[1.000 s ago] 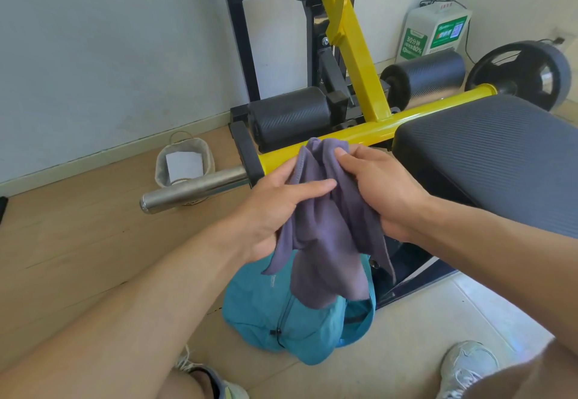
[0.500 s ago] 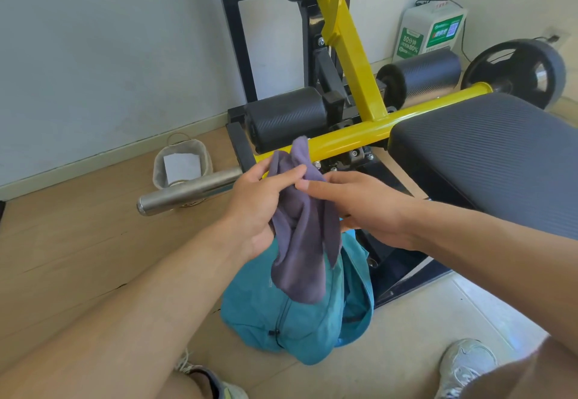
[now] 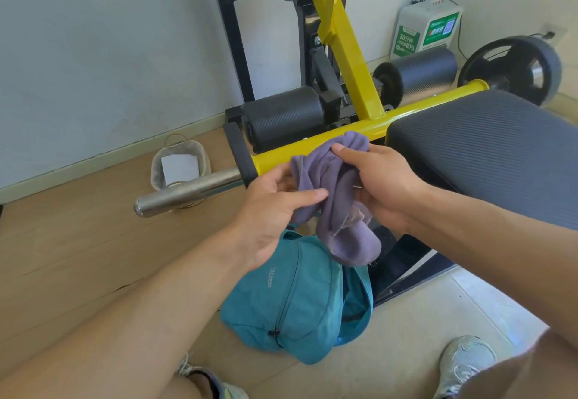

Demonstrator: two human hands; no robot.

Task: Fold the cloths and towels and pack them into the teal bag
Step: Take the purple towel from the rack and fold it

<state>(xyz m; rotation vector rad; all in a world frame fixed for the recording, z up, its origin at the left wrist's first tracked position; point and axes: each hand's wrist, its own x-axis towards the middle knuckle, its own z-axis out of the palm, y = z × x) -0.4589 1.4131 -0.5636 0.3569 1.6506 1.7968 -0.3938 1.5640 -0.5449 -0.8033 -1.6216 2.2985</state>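
Here, both hands grip a bunched purple cloth (image 3: 331, 198) in mid-air: left hand (image 3: 275, 211) pinching its left edge, right hand (image 3: 380, 186) clutching the top. Directly below, the teal bag (image 3: 294, 298) sits on the floor.

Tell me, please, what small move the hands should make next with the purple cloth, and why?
Probably draw the hands apart to spread the purple cloth flat. It hangs bunched and twisted between the left hand and the right hand, both pinching it, so no clean edge shows for folding. The teal bag lies on the floor right below, ready once the cloth is folded.
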